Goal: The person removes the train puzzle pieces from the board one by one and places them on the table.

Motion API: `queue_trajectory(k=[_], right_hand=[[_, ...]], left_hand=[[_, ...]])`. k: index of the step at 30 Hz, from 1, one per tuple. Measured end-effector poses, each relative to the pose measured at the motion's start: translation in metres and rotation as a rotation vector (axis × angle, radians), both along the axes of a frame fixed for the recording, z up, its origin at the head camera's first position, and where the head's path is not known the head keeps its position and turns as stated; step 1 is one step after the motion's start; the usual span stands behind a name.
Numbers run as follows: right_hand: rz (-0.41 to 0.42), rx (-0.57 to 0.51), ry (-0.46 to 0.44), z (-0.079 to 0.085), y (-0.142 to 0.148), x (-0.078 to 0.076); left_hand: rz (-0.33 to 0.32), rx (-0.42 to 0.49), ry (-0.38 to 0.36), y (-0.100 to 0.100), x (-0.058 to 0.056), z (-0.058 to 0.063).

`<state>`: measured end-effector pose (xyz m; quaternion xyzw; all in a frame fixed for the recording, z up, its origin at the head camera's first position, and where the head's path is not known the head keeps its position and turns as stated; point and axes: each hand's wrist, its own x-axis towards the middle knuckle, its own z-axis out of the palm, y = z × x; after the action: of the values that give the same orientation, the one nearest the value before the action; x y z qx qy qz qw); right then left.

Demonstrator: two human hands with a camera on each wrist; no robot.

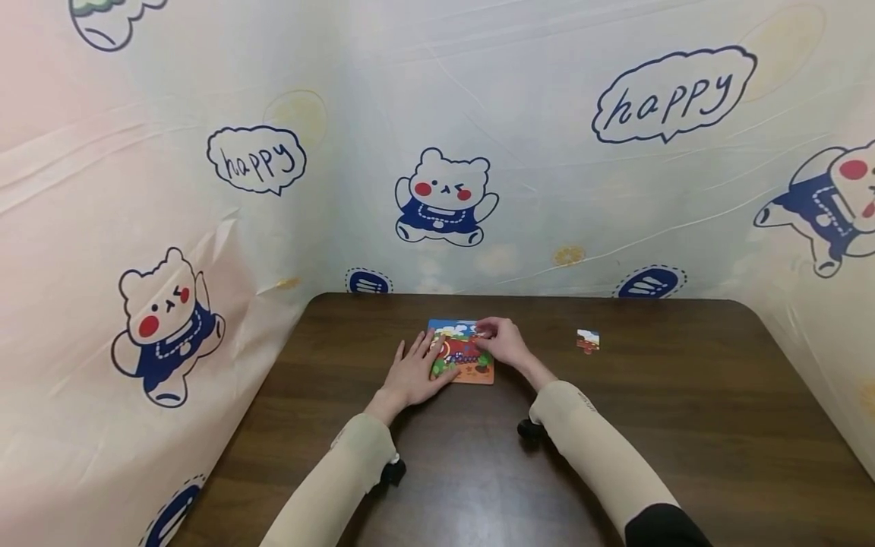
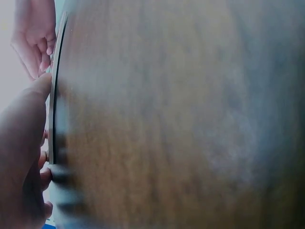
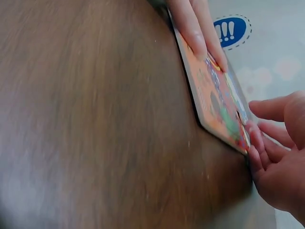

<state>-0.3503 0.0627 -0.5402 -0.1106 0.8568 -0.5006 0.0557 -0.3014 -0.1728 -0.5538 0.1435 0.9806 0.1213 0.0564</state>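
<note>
- The puzzle (image 1: 465, 351), a thin flat board with a bright printed picture, lies on the table (image 1: 649, 425) between the two hands.
- The left hand (image 1: 413, 372) rests over the puzzle's left part, palm down, fingers long and spread wide.
- The right hand (image 1: 504, 342) is at the puzzle's right edge, toward its far corner, fingers bent; I cannot tell whether they pinch anything.
- One loose piece (image 1: 588, 341) lies to the right of the puzzle, well apart from it, with a knob on the side nearest the person.
- The puzzle is probably light and stiff, like card or thin wood; its smooth-looking print could let it slide, so spread fingers on its left part should steady it well.
- The loose piece looks light and thin, hard to get a nail under; better to pinch it by two opposite straight sides. Its knob is likely the weakest part, prone to bending or chipping, so spare that.
</note>
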Motion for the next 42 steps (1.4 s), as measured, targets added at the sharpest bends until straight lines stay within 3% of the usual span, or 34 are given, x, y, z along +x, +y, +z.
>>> queue_trajectory(k=[5, 10, 15, 22, 32, 42], right_hand=[[-0.070, -0.060, -0.100, 0.000, -0.010, -0.002], [-0.096, 0.024, -0.059, -0.005, -0.015, -0.003], [-0.090, 0.009, -0.013, -0.006, -0.015, -0.002], [-0.109, -0.069, -0.069, -0.005, -0.017, 0.000], [-0.224, -0.200, -0.114, -0.006, -0.024, -0.002], [-0.210, -0.200, -0.146, -0.005, -0.024, -0.001]], left_hand=[[-0.004, 0.020, -0.017, 0.003, 0.000, 0.002], [-0.004, -0.001, -0.024, 0.005, -0.001, 0.004], [0.001, -0.003, -0.020, 0.003, -0.004, 0.002], [0.003, -0.001, -0.020, 0.000, -0.006, -0.001], [0.004, 0.012, -0.029, 0.000, -0.002, -0.001], [0.011, 0.024, -0.032, 0.000, -0.002, 0.004]])
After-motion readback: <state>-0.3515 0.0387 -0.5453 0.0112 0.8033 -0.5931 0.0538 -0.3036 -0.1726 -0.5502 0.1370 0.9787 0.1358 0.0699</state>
